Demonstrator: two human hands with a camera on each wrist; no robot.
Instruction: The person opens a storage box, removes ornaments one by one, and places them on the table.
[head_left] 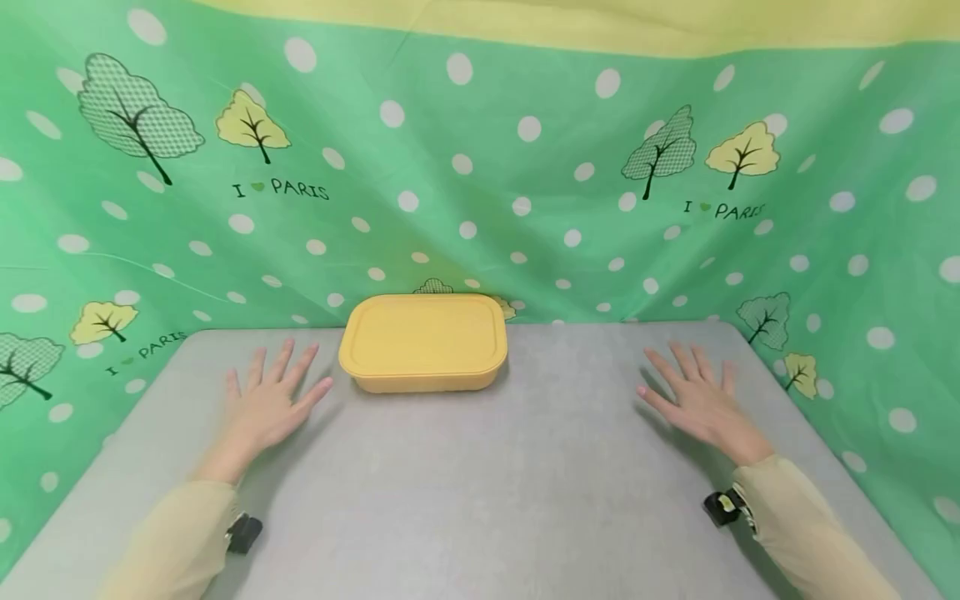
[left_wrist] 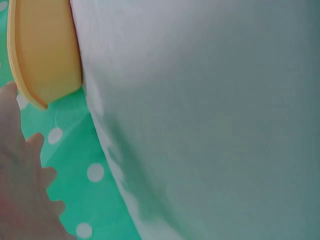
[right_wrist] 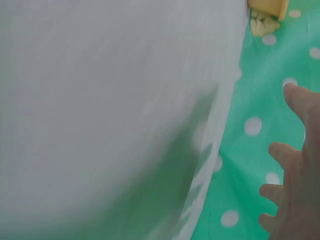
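Observation:
A yellow lidded food container [head_left: 423, 337] lies near the back of the grey table, left of the middle, with its lid on. My left hand [head_left: 266, 408] is spread a little to the left of the container, fingers apart and holding nothing. The left wrist view shows that hand [left_wrist: 20, 170] with the container [left_wrist: 47, 50] beyond its thumb, apart from it. Far to the container's right, my right hand [head_left: 701, 404] has its fingers spread, with nothing in it. In the right wrist view, that hand [right_wrist: 302, 170] is at the right edge and a corner of the container [right_wrist: 270, 6] shows at the top.
A green dotted curtain [head_left: 517, 167] with trees and lettering encloses the back and both sides of the grey table [head_left: 495, 492]. A small black device [head_left: 243, 533] is strapped to the left wrist, and another black device [head_left: 722, 507] to the right.

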